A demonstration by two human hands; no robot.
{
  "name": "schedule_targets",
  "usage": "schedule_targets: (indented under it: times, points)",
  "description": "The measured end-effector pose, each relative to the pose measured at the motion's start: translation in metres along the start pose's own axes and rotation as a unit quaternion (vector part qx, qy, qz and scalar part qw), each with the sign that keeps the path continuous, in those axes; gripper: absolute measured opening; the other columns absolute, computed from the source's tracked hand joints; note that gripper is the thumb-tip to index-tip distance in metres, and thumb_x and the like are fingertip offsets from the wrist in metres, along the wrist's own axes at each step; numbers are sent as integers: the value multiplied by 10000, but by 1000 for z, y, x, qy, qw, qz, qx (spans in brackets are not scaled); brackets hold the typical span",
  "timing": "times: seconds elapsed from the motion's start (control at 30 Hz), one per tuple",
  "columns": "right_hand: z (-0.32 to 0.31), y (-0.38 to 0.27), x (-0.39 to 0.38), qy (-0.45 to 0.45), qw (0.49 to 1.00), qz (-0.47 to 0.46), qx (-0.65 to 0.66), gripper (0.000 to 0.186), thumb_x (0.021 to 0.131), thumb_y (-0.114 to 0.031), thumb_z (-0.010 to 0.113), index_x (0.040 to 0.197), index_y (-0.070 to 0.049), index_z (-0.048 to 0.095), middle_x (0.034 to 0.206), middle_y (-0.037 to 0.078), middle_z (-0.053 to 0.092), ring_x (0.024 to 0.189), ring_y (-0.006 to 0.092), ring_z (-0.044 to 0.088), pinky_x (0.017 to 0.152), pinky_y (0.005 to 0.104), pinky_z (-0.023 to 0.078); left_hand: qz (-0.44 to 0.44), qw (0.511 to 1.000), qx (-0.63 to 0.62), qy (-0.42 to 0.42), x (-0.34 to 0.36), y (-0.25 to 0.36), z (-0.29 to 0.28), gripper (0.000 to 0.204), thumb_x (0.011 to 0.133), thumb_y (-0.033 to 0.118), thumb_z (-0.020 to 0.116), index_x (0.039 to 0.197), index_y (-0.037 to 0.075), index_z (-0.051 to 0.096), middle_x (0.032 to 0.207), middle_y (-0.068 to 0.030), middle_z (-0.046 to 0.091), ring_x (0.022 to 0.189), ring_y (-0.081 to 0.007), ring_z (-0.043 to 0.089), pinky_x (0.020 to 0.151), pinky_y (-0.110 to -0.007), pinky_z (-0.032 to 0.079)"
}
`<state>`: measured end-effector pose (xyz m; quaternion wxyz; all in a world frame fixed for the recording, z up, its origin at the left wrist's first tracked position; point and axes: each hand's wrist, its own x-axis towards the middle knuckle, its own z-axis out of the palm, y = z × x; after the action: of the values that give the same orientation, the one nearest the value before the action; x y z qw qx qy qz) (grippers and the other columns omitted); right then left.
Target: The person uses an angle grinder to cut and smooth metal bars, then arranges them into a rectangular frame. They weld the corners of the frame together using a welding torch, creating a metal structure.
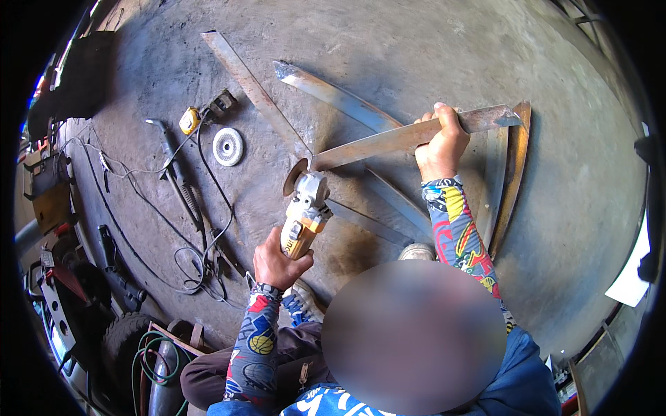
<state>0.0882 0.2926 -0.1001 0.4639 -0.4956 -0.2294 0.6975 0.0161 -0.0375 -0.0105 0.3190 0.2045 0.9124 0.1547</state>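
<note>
My left hand [279,263] is closed around a yellow and silver angle grinder [306,211]. Its disc [294,177] is beside the left end of a rusty metal bar [364,147]; I cannot tell if they touch. My right hand [440,145] grips that bar near its other end. Another long bar [246,80] runs from the upper left down to this junction. More steel pieces [326,93] lie beneath and behind the held bar, including a rusty angle piece [513,173] at the right.
On the concrete floor [555,83] at left lie a white disc [228,146], a yellow tool [189,120], a welding torch [168,147] and tangled cables. Equipment with a tire [121,347] crowds the lower left. My shoes [302,301] are below. A blurred oval hides the bottom centre.
</note>
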Motion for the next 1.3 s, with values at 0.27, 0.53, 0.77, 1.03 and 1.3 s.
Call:
schedule_targets:
  times: [0.27,0.53,0.77,1.03,1.3]
  points:
    - [1,-2,-2,4,1000,11,-2,110,802,-85,735,797,-56,629,771,23,606,714,151,567,675,339,459,10,1000,1,-10,9,7,-4,551,646,308,850,1088,35,665,868,-226,737,825,-387,740,771,-456,578]
    - [3,-1,-1,2,1000,3,4,150,794,-72,732,754,-71,587,758,3,572,701,137,535,670,331,439,44,999,-22,-4,15,10,-7,531,638,284,844,1061,19,663,859,-217,727,810,-398,727,777,-466,563]
    - [0,4,3,-3,1000,-26,-13,102,827,-75,716,798,-71,618,741,24,563,635,164,554,601,361,485,30,999,10,-13,16,6,-4,531,645,300,845,1067,29,670,850,-204,729,794,-383,729,750,-459,569]
    - [4,2,1,-8,999,-33,-32,113,829,-82,711,778,-65,613,730,24,560,629,166,556,595,353,480,34,999,6,-18,16,6,-4,540,661,330,840,1094,51,677,874,-207,743,812,-370,746,752,-456,589]
    - [10,-1,-6,-2,996,-71,-62,133,844,-131,710,774,-36,648,757,47,612,665,178,591,621,349,474,16,999,16,-34,18,5,-6,553,666,333,829,1112,48,668,873,-210,742,816,-379,743,759,-463,588]
